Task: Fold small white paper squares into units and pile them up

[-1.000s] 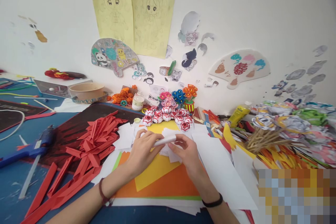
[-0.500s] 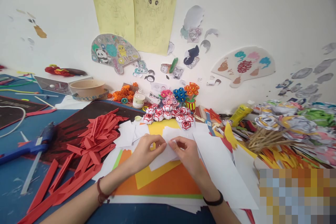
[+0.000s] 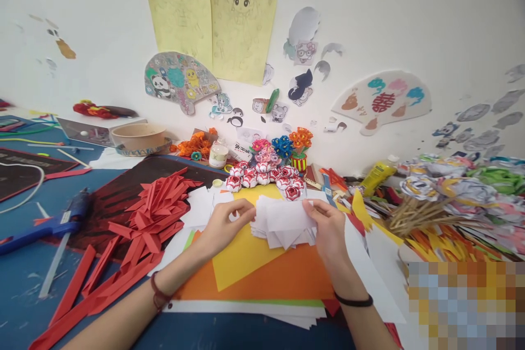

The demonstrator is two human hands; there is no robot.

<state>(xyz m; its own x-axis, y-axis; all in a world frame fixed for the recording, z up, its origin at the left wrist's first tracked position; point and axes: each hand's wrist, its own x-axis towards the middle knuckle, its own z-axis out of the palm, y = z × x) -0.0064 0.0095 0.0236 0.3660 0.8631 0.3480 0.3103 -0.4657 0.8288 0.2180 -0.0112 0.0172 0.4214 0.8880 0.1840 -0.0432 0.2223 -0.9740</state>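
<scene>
Both hands on a stack of white paper pieces.
From the head view, the left hand (image 3: 223, 224) and right hand (image 3: 330, 227) pinch opposite sides of the paper stack (image 3: 285, 224) between them, over the yellow sheet (image 3: 241, 257); red strips (image 3: 156, 208) lie left of the left hand.

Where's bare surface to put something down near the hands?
Free: the orange sheet and yellow sheet between the forearms; bare blue table between the glue gun and red strips. Crowded: paper flowers behind the white paper pile, paper clutter far right.
</scene>
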